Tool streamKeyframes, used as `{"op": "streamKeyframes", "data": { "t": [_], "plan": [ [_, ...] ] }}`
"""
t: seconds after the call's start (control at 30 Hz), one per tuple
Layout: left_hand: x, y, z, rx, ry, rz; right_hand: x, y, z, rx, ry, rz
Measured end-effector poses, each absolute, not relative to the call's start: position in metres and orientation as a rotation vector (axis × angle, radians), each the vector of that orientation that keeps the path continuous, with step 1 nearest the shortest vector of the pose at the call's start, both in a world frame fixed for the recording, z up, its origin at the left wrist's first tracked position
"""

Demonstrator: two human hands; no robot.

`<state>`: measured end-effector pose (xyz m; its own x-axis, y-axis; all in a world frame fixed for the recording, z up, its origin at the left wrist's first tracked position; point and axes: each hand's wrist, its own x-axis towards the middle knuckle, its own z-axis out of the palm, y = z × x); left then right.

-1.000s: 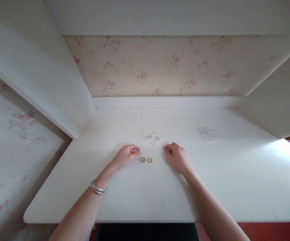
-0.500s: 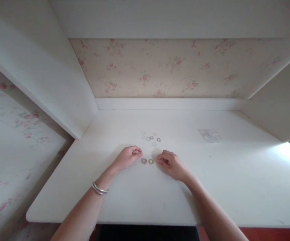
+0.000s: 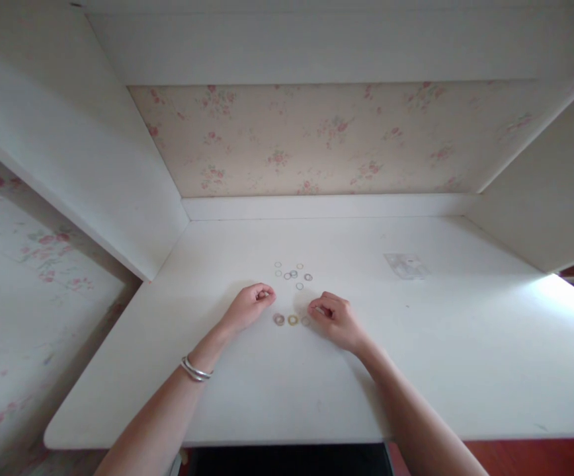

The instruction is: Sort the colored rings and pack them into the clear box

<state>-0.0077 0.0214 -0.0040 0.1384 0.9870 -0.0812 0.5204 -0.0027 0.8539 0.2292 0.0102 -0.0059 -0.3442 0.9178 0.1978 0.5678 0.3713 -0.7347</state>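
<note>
My left hand [image 3: 251, 306] rests over the white tabletop with thumb and fingertips pinched together; whether anything tiny is between them is hidden. To its lower right lie a copper-pink ring stack [image 3: 279, 320] and a gold-coloured ring [image 3: 293, 320]. A thin pale ring [image 3: 305, 321] lies beside the gold one, just below the fingertips of my right hand [image 3: 334, 320]. That hand is closed with fingers curled, and no ring shows in it. Farther back, several thin silvery rings lie loosely spread, among them a thicker grey ring [image 3: 308, 277] and a single ring [image 3: 299, 286] nearer me.
A clear plastic bag [image 3: 407, 266] lies flat at the back right of the white desk [image 3: 247, 396]. White panels [image 3: 133, 172] stand at the sides, and a low ledge [image 3: 327, 207] runs along the papered wall. A small dark speck is right of my right hand.
The thin pale ring now shows on the desk beside the gold ring, and my right hand's fingertips have shifted slightly up from it. The view has moved a little; my left hand stays pinched.
</note>
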Motion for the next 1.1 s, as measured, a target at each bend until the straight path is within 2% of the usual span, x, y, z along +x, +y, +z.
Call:
{"op": "streamKeyframes", "data": {
  "t": [0.2,0.43,0.67,0.87,1.1],
  "plan": [
    [0.006,0.056,-0.005,1.923,1.644,0.778,0.231,0.018,-0.013,-1.385,-1.859,0.676],
    [0.02,0.072,-0.008,2.105,1.929,0.462,0.233,0.023,-0.018,-1.382,-1.83,0.691],
    [0.021,0.057,-0.007,2.088,1.82,0.433,0.235,0.024,-0.02,-1.351,-1.84,0.703],
    [0.038,0.017,0.01,2.147,1.462,0.635,0.234,0.024,-0.021,-1.348,-1.836,0.686],
    [0.054,-0.016,0.015,2.398,1.414,0.411,0.233,0.022,-0.02,-1.343,-1.838,0.674]
  ]
}}
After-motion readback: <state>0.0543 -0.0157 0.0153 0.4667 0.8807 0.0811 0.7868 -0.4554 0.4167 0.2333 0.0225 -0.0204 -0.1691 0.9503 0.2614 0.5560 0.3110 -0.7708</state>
